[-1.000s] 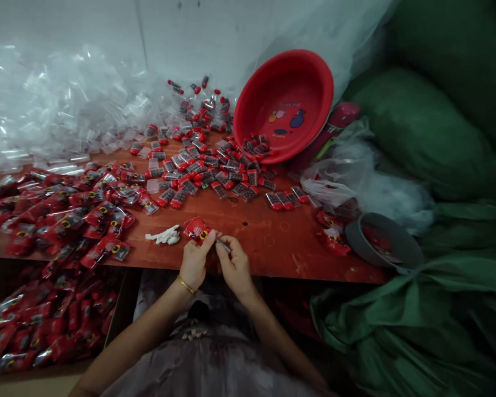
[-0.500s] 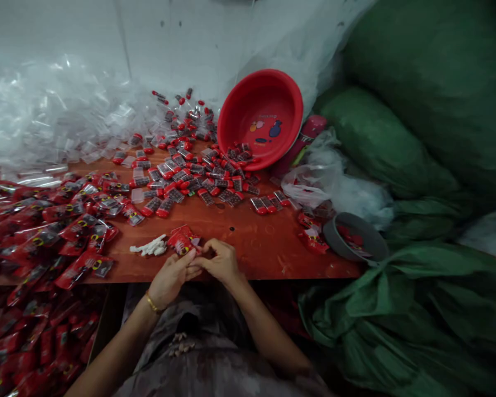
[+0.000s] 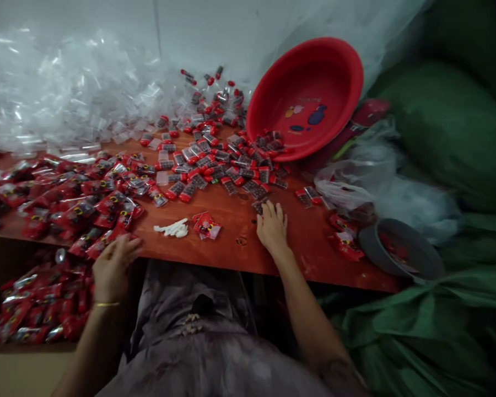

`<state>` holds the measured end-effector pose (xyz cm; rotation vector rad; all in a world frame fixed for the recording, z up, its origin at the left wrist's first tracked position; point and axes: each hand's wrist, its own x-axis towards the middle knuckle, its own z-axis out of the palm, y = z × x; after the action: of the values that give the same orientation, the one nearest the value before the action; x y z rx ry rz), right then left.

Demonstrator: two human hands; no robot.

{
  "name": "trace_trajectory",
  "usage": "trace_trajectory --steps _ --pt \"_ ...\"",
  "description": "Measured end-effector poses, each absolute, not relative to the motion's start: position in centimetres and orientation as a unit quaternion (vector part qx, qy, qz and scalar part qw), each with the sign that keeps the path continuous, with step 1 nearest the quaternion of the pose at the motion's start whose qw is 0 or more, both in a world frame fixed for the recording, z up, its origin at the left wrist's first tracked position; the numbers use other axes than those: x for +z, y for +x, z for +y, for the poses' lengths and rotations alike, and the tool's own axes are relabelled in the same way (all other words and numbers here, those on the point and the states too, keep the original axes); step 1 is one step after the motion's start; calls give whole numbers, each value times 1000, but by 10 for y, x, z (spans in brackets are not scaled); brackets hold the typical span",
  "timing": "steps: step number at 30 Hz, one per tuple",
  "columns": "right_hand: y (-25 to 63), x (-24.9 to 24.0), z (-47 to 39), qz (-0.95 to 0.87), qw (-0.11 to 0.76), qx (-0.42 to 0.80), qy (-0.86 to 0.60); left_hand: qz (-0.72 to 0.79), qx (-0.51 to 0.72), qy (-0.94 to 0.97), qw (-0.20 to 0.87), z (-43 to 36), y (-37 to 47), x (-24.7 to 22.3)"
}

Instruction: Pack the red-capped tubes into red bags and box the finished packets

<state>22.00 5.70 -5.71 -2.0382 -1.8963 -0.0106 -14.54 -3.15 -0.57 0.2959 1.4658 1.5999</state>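
My left hand (image 3: 114,264), a gold bangle at its wrist, is at the table's front edge beside the heap of red packets (image 3: 72,204); it is blurred, and whether its fingers grip a packet cannot be made out. On the right, my right hand (image 3: 271,226) reaches over the table, fingers bent over a small dark case (image 3: 259,206) with its fingertips touching it. Between the hands lie a few flat red packets (image 3: 207,225) and a small pile of white sticks (image 3: 173,228). Behind them spreads a heap of red-capped clear cases (image 3: 221,160).
A red basin (image 3: 306,99) leans at the back. To the right are a plastic bag (image 3: 351,176), a grey bowl (image 3: 400,251) and green sacks (image 3: 438,331). Clear plastic pieces (image 3: 74,94) cover the back left. A box of red packets (image 3: 45,303) stands below the table.
My hands have parted: the left moved left to the packet heap, the right moved right and forward to a dark case. The camera view has shifted left.
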Motion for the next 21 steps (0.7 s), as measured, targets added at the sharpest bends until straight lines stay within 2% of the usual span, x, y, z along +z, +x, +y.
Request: trace_trajectory --steps 1,4,7,10,13,21 --pt "210 -57 48 -691 177 4 -701 626 623 183 432 -26 -133 -10" --pt "189 -55 25 -736 186 18 -651 704 415 534 216 -3 -106 -22" --pt "184 -57 11 -741 239 3 -628 690 267 667 90 15 -99 -30" --pt "181 -60 2 -730 304 -24 -611 688 207 694 51 19 -99 -30" --pt "168 -58 -1 -729 331 -31 -598 678 214 703 7 14 -87 -21" --pt "124 -51 22 -754 294 -7 -588 620 185 761 52 29 -35 -21"
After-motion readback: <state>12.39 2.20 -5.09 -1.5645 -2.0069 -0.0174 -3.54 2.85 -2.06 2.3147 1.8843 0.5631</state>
